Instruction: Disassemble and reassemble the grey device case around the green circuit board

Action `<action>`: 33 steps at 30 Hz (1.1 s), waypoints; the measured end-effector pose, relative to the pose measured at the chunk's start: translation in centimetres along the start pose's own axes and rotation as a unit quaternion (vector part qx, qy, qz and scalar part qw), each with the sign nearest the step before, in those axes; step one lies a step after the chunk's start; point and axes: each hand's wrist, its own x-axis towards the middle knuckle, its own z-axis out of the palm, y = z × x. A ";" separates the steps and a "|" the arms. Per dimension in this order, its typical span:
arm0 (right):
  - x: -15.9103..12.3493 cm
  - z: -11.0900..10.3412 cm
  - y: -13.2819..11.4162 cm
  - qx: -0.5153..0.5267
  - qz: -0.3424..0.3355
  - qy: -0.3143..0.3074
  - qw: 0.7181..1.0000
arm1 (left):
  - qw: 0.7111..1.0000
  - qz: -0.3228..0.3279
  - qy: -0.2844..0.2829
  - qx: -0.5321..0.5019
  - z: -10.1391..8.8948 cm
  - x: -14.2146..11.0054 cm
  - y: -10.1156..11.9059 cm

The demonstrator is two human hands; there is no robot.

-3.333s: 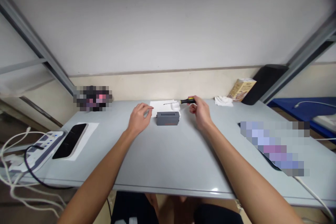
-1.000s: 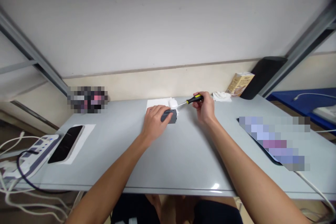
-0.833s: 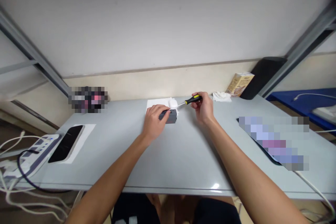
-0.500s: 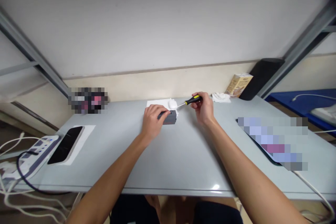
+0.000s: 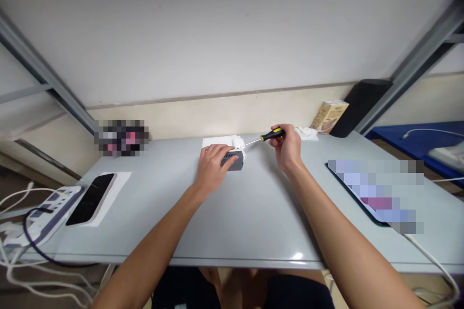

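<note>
Near the middle of the desk, my left hand [image 5: 213, 166] grips the left end of a small dark grey box [image 5: 234, 161] with slots along its top. The thumb lies on the near side and the fingers reach over the far edge. My right hand [image 5: 289, 147] is closed on a black and yellow screwdriver [image 5: 271, 134], held slanting to the right of the box. Its thin metal shaft points left and down, with the tip near the top far edge of the box; whether it touches, I cannot tell. A white paper [image 5: 217, 142] and a small white object [image 5: 238, 142] lie behind the box.
On the left lie a phone [image 5: 92, 199] on paper and a white power strip [image 5: 60, 207] with cables. A tablet-like device [image 5: 357, 203], partly blurred out, lies at right. Tissue [image 5: 307, 133], a yellow carton [image 5: 330, 117] and a black cylinder [image 5: 362, 106] stand along the back.
My right hand has drawn the screwdriver a little right and up, and its tip has shifted right. The left hand's fingers have opened out slightly, showing more slots on the box.
</note>
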 end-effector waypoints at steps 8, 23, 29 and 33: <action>0.2 -0.3 0.4 -0.036 0.047 0.036 0.998 | 0.999 0.030 -0.025 0.024 0.0 -0.1 0.2; 0.1 -0.3 0.9 -0.050 0.062 0.030 0.996 | 0.998 0.039 -0.034 0.022 0.0 -0.2 0.0; -0.2 -0.1 0.6 -0.052 0.073 0.041 0.995 | 0.998 0.044 -0.037 0.025 -0.1 -0.1 0.1; -0.2 -0.1 0.6 -0.057 0.079 0.045 0.994 | 0.997 0.057 -0.040 0.028 -0.1 -0.2 0.0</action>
